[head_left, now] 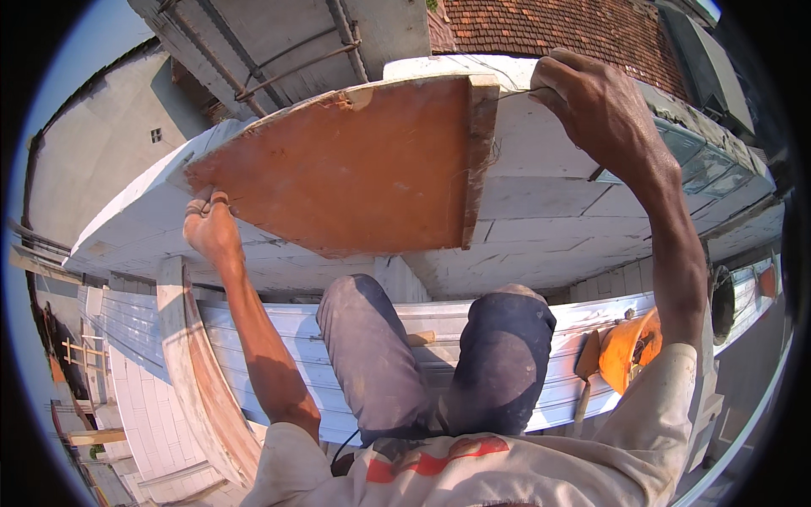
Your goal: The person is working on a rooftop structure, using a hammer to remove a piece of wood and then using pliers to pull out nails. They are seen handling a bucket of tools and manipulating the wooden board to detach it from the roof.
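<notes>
An orange-brown board (355,169) with a wooden batten (478,160) along its right edge leans against the white block wall in front of me. My left hand (213,230) is closed at the board's left edge, its curled fingers against the lower corner there. Up at the right, my right hand (591,110) pinches a thin dark wire (515,93), which runs leftward to the top of the batten. The wire's far end is hard to make out. Both arms are stretched forward over my bent knees.
Ribbed metal sheeting (270,355) lies below my knees. At right are an orange bucket (629,351) and a trowel (586,363). A curved timber plank (198,372) rises at left. A concrete column with exposed steel bars (287,51) and a tiled roof (549,34) stand beyond the wall.
</notes>
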Available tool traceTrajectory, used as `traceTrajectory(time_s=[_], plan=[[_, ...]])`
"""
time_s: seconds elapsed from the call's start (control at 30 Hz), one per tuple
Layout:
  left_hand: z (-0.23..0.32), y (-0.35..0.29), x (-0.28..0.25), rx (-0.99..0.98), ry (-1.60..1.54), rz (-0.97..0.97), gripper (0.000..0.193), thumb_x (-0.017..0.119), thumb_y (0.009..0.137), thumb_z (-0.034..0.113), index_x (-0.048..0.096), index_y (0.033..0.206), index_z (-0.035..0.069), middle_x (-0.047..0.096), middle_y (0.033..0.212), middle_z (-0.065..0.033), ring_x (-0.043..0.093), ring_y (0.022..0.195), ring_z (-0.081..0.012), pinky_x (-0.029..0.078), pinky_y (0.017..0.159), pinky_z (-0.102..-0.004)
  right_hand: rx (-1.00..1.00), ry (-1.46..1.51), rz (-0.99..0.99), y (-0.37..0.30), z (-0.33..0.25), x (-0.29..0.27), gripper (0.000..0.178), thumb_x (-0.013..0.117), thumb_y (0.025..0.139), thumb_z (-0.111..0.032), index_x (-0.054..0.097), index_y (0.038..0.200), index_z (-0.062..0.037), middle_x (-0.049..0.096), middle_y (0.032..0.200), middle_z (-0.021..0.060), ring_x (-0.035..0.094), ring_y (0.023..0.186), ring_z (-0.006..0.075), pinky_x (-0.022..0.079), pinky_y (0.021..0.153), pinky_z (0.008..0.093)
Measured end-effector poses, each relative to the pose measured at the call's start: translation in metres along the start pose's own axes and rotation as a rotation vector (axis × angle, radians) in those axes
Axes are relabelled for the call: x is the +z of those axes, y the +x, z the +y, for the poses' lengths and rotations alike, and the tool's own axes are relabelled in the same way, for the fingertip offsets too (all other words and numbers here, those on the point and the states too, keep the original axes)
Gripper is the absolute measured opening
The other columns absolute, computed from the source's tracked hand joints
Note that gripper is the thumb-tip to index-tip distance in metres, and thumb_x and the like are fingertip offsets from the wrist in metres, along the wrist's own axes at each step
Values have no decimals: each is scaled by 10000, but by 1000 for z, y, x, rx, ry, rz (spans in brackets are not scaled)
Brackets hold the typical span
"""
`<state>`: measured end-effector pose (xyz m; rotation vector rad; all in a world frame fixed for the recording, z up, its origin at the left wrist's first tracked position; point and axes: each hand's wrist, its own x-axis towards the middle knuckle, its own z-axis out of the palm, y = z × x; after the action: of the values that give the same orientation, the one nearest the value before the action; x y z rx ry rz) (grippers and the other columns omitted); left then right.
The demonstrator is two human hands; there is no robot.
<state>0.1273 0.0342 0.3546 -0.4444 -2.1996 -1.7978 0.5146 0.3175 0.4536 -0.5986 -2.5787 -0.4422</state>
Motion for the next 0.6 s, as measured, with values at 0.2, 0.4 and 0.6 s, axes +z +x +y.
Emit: traceTrajectory(time_s=[0.2,0.4,0.6], plan=[[1,-6,10,-19,-154,20,174,673,920,2,666,1054,-109,633,740,-31,616,636,-102,467,572,-241,30,65,50,-6,-9,-2,183,698,983,-142,691,1133,-38,746,985,136,750,870,287,630,792,393],[8,-11,12,-42,-126,50,161,673,917,-9,669,1043,-109,636,742,-39,621,625,-107,475,568,-233,-121,118,14,6,-21,-14,419,771,937,-377,692,1160,-32,742,906,170,768,880,270,634,759,391],[3,-8,14,-7,-157,42,198,689,904,-14,674,1072,-117,646,752,-38,591,617,-94,486,576,-236,87,597,-275,27,-8,-22,838,654,888,-726,685,1224,41,758,897,194,776,745,246,657,632,383]])
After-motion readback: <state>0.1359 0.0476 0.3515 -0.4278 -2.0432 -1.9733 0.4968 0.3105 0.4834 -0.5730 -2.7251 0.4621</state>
